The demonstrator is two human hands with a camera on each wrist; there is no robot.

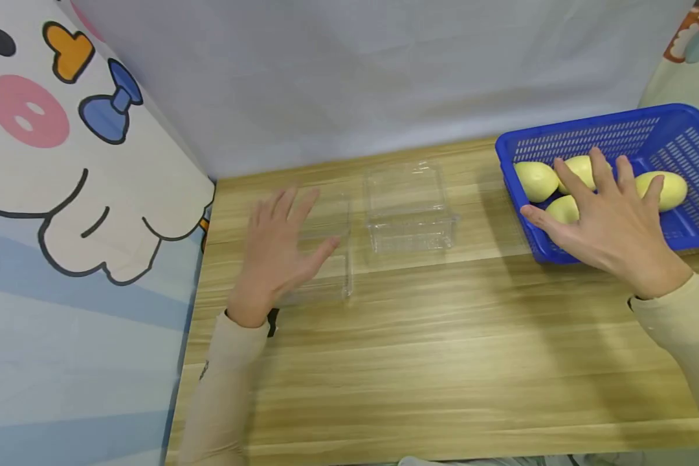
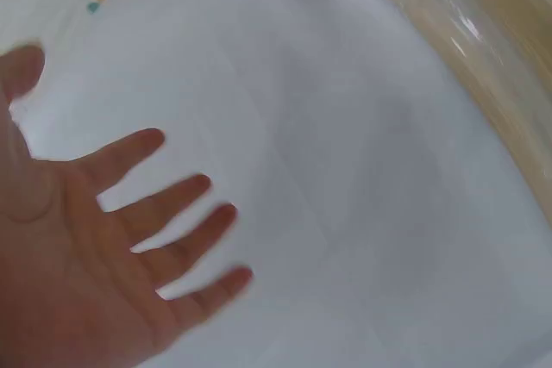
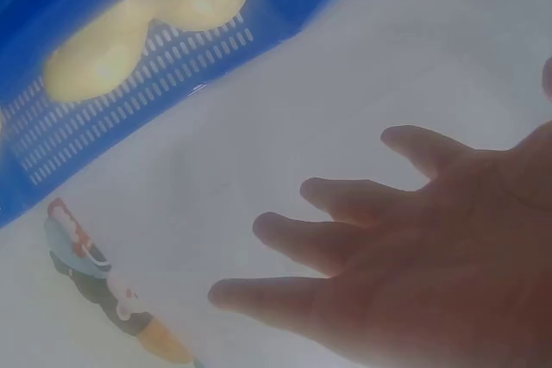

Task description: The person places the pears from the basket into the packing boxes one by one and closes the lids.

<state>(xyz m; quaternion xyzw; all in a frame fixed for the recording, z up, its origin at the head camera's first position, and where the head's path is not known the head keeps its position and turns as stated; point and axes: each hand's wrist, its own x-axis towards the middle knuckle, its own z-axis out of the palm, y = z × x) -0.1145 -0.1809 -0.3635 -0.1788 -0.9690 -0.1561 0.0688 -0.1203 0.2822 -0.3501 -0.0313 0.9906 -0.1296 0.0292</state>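
My left hand (image 1: pixel 279 252) is over a clear plastic box (image 1: pixel 332 285) on the left of the table, fingers spread and holding nothing. It hides part of that box. Beside it stands a second clear plastic box (image 1: pixel 410 233) with its lid (image 1: pixel 404 188) raised at the back. On the right, my right hand (image 1: pixel 617 220) hovers above the near left part of a blue plastic basket (image 1: pixel 585 139), fingers spread. Several smooth, pale yellow oval fruits (image 1: pixel 670 191) lie in the basket, some partly hidden by that hand. Both palms appear bare in the left wrist and right wrist views.
The wood-grain table (image 1: pixel 419 362) reaches back to a pale cloth (image 1: pixel 355 84) hanging behind it. A cartoon-printed panel (image 1: pixel 93 246) borders the table's left side. The basket stands close to the back cloth at the right.
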